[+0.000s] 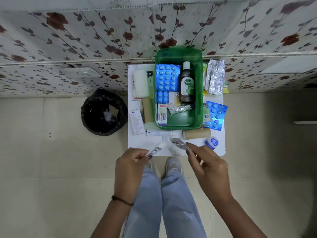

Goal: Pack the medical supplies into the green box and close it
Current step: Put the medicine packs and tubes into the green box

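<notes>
Standing over the small white table (pixel 135 143), the person pinches a slim white tube (pixel 157 148) between the fingers of the left hand (pixel 131 162) and a crumpled foil strip (pixel 179 143) between those of the right hand (pixel 208 162), both lifted off the near edge, I'd guess so two pieces go in together. The green box (pixel 199 93) sits open against the table's far edge with a brown bottle (pixel 187 83) and blue blister packs (pixel 167 77) laid flat along its sides, leaving the near end bare for more. Cardboard rolls (pixel 197 133), a small jar (pixel 212 142) and cartons ring it, and no lid shows.
</notes>
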